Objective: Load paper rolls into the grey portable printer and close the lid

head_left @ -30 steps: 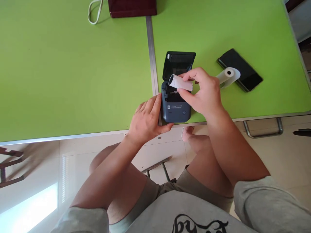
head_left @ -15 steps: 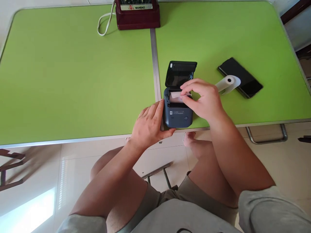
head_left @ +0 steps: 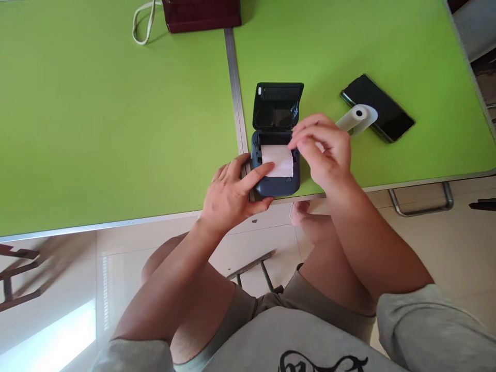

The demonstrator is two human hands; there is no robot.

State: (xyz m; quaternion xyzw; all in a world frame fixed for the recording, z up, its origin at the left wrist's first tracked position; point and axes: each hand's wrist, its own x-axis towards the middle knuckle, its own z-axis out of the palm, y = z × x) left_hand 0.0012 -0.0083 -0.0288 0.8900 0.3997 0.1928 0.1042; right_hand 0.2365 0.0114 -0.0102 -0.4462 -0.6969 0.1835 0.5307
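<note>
A small dark blue portable printer (head_left: 276,187) stands near the table's front edge, its black lid (head_left: 277,106) raised. A strip of white paper (head_left: 279,159) comes out of its bay and lies over the front of the top. My left hand (head_left: 232,194) grips the printer's left side, with the thumb at the front edge and one finger pressing the paper down. My right hand (head_left: 323,150) is at the printer's right side, fingers bent and apart. One of its fingertips is by the paper's right edge; whether it touches is unclear.
Right of my right hand, a roll of white paper (head_left: 351,120) stands with its loose end over a black phone (head_left: 382,108). A dark red box (head_left: 203,15) with a white cord (head_left: 141,39) sits at the back. A metal seam (head_left: 235,88) crosses the green table (head_left: 116,119).
The paper strip has been laid forward over the printer's front, covering its label. My left finger has moved onto it. My right fingers have let go of the paper. The view has shifted slightly.
</note>
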